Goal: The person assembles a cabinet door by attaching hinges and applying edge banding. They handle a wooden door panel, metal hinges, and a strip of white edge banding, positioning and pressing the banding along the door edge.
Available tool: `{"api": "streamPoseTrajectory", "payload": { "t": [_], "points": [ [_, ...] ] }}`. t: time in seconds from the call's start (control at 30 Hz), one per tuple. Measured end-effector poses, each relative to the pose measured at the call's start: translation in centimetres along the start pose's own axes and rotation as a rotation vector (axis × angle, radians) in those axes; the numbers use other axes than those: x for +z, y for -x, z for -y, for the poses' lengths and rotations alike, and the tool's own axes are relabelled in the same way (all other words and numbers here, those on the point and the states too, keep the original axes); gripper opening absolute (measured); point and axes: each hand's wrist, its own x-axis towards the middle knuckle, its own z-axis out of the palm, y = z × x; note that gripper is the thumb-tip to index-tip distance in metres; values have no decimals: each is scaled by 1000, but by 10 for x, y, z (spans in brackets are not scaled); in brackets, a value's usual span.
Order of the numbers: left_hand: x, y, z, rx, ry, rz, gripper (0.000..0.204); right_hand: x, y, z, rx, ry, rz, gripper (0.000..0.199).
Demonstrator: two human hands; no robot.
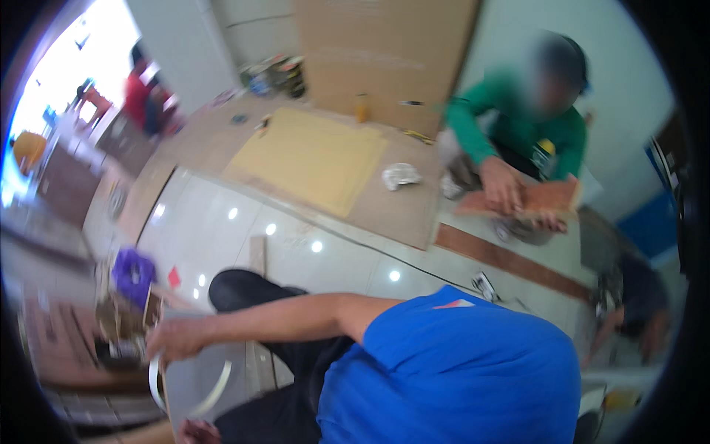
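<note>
My right arm, in a blue sleeve, reaches across to the left. My right hand (175, 340) is closed at the top of a grey panel (200, 374), gripping a thin white strip (155, 381). The strip curls below the hand, and another curved length lies over the panel. Low in the view, my left hand (200, 431) is by the panel's lower part, only partly visible and blurred, so its fingers cannot be read. My dark-trousered legs are beside the panel.
A co-worker in green holds a reddish-brown board (525, 198); a long brown plank (510, 259) lies below. A yellow sheet (310, 159) lies on brown board. A black cable (384, 255) crosses the tiles. A purple bundle (134, 275) stands left; more people are at the edges.
</note>
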Motion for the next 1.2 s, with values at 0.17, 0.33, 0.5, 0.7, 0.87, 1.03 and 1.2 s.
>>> {"api": "streamPoseTrajectory", "payload": {
  "t": [0.17,0.33,0.5,0.7,0.87,1.03,1.2],
  "points": [
    [62,-32,-20,304,-382,-518,39,31,6,-22,-16,-86,145,34],
    [73,-58,-37,175,-1035,-265,44,54,4,-18,92,-81,165,34],
    [53,-70,-20,-32,-571,-297,44,54,-6,-38,217,-146,125,37],
    [27,-111,-24,8,-691,-298,30,37,-42,-97,139,-18,88,43],
    [15,-155,-30,37,-613,-381,29,-18,-87,-159,757,-480,13,32],
    [9,-191,-20,0,-595,-382,28,-16,-82,-190,938,-247,149,20],
    [9,-212,-9,-22,-609,-376,28,-8,-78,-204,1002,-279,136,16]
  ]
}}
